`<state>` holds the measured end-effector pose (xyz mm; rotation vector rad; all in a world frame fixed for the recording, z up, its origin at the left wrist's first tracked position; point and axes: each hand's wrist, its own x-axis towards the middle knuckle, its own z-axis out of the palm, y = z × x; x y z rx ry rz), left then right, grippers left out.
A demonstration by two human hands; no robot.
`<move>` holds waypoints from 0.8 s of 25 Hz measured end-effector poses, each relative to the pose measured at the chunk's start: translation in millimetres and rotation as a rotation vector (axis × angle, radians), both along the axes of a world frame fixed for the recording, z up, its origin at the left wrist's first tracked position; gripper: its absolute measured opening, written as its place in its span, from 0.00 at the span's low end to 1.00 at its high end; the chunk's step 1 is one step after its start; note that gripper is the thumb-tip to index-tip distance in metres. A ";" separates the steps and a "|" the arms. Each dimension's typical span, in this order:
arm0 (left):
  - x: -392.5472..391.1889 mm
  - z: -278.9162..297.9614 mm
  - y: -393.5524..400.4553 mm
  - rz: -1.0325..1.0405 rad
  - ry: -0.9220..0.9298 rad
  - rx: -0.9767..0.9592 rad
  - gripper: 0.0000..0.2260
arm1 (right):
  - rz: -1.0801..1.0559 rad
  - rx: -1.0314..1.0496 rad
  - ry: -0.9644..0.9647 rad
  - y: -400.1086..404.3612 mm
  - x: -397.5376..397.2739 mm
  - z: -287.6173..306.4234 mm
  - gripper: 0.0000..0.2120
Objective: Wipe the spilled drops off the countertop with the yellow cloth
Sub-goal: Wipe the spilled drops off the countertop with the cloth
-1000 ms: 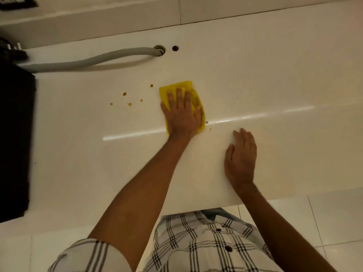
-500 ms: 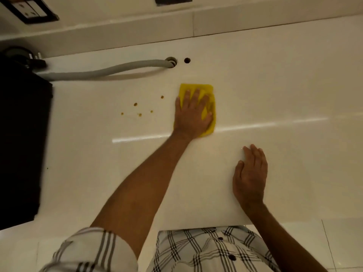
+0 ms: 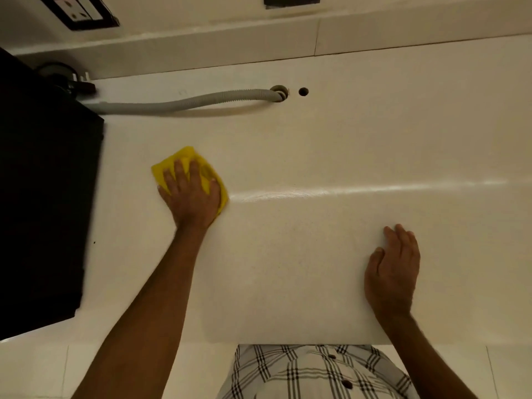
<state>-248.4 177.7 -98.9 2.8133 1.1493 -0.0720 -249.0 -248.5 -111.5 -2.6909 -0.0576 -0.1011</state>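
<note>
My left hand (image 3: 190, 194) presses flat on the yellow cloth (image 3: 175, 162), which lies on the white countertop (image 3: 331, 145) left of centre. Fingers spread over the cloth, and its top and right edges stick out from under the hand. No brown drops show on the counter around the cloth; whatever lies under it is hidden. A wet streak glints to the right of the cloth. My right hand (image 3: 393, 272) rests palm down on the counter near its front edge, holding nothing.
A large black appliance (image 3: 43, 197) stands on the counter at the left, close to the cloth. A grey corrugated hose (image 3: 187, 103) runs from it into a hole (image 3: 279, 92) at the back, beside a smaller hole (image 3: 303, 91). Wall sockets (image 3: 83, 11) sit above.
My left hand has slid the cloth to the left across the spot where the brown drops lay; those drops no longer show. My right hand has stayed flat on the counter.
</note>
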 end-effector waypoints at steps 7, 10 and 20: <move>72.8 3.6 -167.6 -0.503 -0.239 -0.017 0.26 | 0.005 -0.008 -0.025 0.7 -0.4 -0.6 0.23; -16.4 4.4 -231.4 -0.889 -0.089 -0.117 0.30 | 0.011 -0.007 -0.058 -0.1 1.4 -2.2 0.23; -54.3 2.0 20.2 -0.151 0.031 0.058 0.30 | 0.013 0.013 -0.021 0.6 -0.9 -1.2 0.23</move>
